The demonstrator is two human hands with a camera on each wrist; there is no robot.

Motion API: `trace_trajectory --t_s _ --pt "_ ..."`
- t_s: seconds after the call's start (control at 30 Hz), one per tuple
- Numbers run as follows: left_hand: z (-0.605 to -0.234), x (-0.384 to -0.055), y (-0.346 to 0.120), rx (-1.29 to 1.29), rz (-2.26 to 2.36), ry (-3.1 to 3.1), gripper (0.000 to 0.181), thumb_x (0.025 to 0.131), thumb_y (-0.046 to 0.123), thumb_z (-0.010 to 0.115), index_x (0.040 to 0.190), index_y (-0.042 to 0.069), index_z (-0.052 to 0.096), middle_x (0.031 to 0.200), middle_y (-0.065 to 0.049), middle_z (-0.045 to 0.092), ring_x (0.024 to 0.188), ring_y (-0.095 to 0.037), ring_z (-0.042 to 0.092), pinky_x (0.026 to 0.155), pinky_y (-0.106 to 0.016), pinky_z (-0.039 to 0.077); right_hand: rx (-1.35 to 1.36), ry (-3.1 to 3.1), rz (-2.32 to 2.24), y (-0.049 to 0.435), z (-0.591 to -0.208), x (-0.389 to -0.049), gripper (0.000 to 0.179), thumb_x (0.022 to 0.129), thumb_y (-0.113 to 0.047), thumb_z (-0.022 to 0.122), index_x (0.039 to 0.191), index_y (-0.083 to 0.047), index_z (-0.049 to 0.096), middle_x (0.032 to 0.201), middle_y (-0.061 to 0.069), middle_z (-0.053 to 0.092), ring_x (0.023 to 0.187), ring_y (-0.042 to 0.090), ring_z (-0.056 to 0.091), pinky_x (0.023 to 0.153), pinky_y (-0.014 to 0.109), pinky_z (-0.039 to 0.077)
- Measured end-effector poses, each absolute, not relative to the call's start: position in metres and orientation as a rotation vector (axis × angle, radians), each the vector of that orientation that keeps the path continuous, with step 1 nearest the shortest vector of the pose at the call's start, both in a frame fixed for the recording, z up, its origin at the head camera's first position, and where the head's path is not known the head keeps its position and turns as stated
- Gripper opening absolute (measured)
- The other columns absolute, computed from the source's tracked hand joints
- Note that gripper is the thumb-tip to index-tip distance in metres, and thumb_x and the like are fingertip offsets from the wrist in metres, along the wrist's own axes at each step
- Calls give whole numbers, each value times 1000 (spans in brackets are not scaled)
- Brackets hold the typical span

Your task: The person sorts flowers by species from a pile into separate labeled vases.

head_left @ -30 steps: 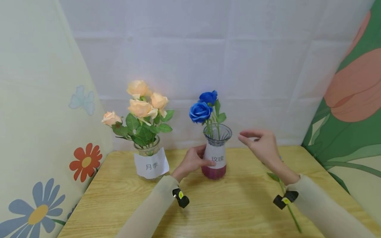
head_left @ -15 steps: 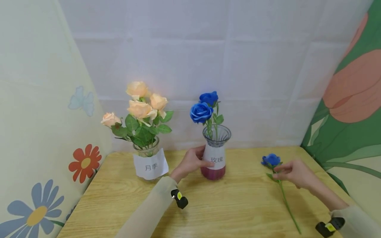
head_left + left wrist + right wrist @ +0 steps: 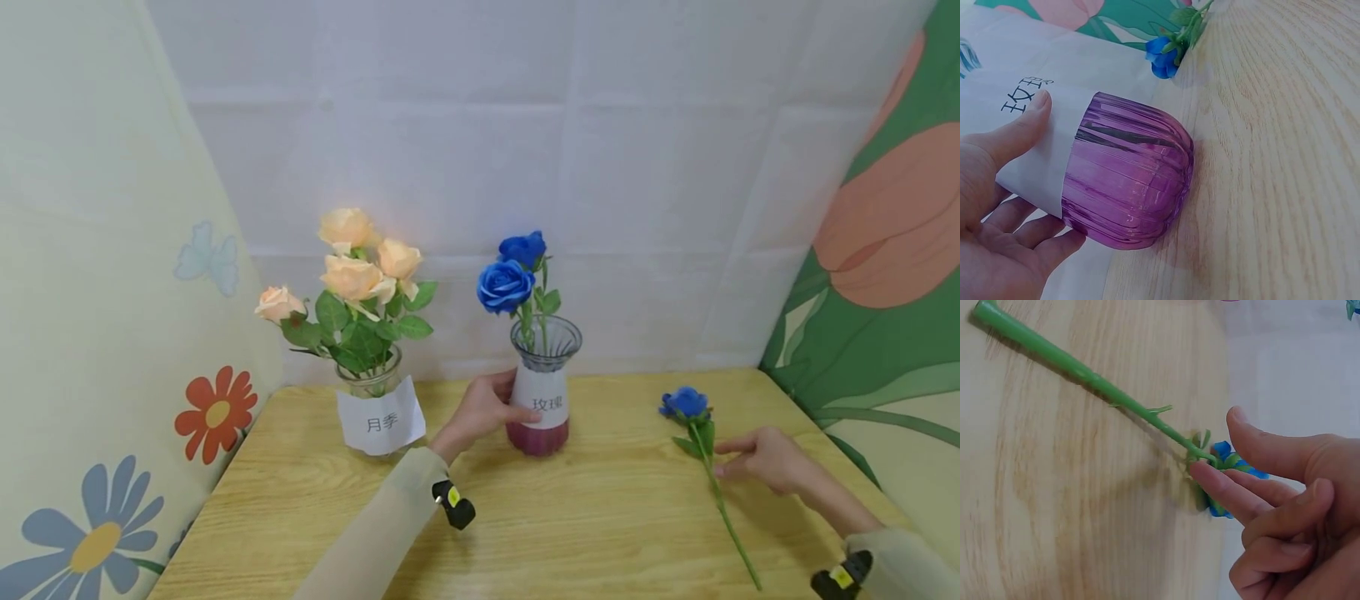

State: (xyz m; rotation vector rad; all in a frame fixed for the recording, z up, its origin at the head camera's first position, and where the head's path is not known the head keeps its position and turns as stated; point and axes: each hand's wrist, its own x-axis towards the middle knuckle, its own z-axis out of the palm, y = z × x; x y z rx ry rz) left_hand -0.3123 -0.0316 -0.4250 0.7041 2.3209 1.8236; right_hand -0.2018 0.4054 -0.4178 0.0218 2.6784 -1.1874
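Note:
My left hand (image 3: 483, 412) holds a glass vase (image 3: 542, 437) with a purple base and a white paper label, the thumb on the label and the fingers around the side. Two blue roses (image 3: 506, 286) stand in this vase. On the table at the right lies a single blue rose (image 3: 685, 403) with a long green stem (image 3: 1094, 381). Close to its stem and leaves is my right hand (image 3: 768, 461). In the right wrist view, its thumb is spread away from the extended index finger (image 3: 1225, 490), whose tip is by the stem; nothing is gripped.
A glass jar (image 3: 371, 385) with a white label (image 3: 381, 419) stands to the left, holding several peach roses (image 3: 352, 276). All of this is on a wooden table (image 3: 600, 508), with a white cloth (image 3: 675, 167) behind and printed cloths at both sides.
My right hand has moved from beside the vase's rim down and right to the lying rose, then slightly down along its stem. My left hand stays on the vase.

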Motion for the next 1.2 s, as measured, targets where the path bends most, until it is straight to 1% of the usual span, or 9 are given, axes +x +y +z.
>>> trace_trajectory --t_s 0.13,0.3,0.47,0.63,0.73,0.93,1.0,1.1,1.2 --pt "-423 -309 -32 705 1830 2323 72 80 12 94 144 3 62 135 -14 69 119 -30 69 97 -39 58 32 2741 -1153 404 -426 -206 59 85 -21 90 126 15 67 94 19 78 42 4 21 41 24 30" --pt "-422 -308 -31 697 1834 2325 70 80 11 94 143 4 64 134 -14 70 118 -30 69 98 -39 58 71 2784 -1107 402 -436 -209 54 82 -24 92 119 10 73 103 24 76 42 6 27 42 26 35" --pt "-421 -307 -32 685 1833 2328 71 79 12 95 143 6 64 135 -13 70 119 -29 69 98 -39 57 89 2805 -1080 401 -440 -212 54 80 -27 94 117 8 75 108 30 72 44 8 31 44 28 38" --pt "-421 -308 -31 688 1828 2343 70 79 13 95 142 6 65 133 -12 71 118 -29 70 98 -39 57 81 2815 -1083 401 -443 -214 50 81 -24 93 115 8 76 113 36 69 47 10 35 47 30 41" --pt "-422 -308 -31 691 1828 2344 69 79 12 95 141 4 65 133 -13 71 117 -29 70 98 -38 57 79 2818 -1102 401 -446 -215 46 81 -22 92 113 8 76 113 36 69 48 10 35 47 30 41" --pt "-421 -307 -31 694 1839 2333 70 79 10 94 141 2 65 133 -14 71 118 -29 70 98 -38 57 87 2809 -1173 398 -446 -213 47 80 -17 91 114 11 75 100 25 73 45 8 32 43 26 37" --pt "-420 -306 -31 695 1841 2331 69 79 10 94 141 2 65 133 -14 71 118 -29 70 98 -38 57 85 2801 -1187 397 -445 -213 48 81 -16 91 115 12 73 98 24 72 45 8 31 43 26 37" --pt "-419 -305 -31 691 1833 2334 69 79 11 94 141 3 65 133 -13 71 118 -29 70 98 -38 57 93 2783 -1192 396 -444 -213 48 82 -16 90 118 12 73 102 27 73 44 7 28 43 26 35" --pt "-418 -305 -31 689 1826 2338 70 79 12 94 141 3 65 133 -13 71 119 -29 69 99 -39 57 96 2757 -1203 395 -442 -213 45 86 -16 86 119 11 72 107 28 74 44 8 24 42 26 32"
